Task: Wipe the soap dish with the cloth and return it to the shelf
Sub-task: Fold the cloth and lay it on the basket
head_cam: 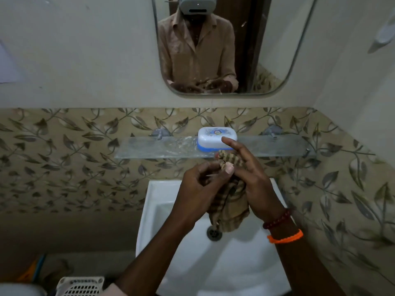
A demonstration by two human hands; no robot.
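A white soap dish (213, 138) with a blue base and a closed lid sits on the glass shelf (149, 148), near its middle. Just below the shelf I hold a brown striped cloth (232, 207) between both hands, and it hangs down over the sink. My left hand (199, 189) pinches the cloth with thumb and curled fingers. My right hand (254, 178) holds the cloth against its palm, while its index finger points up in front of the soap dish. Whether that finger touches the dish is unclear.
A white sink (162, 210) with a metal drain (213, 233) lies below my hands. A mirror (213, 50) hangs above the shelf, on a leaf-patterned tiled wall. A white slotted basket (82, 286) stands at the lower left.
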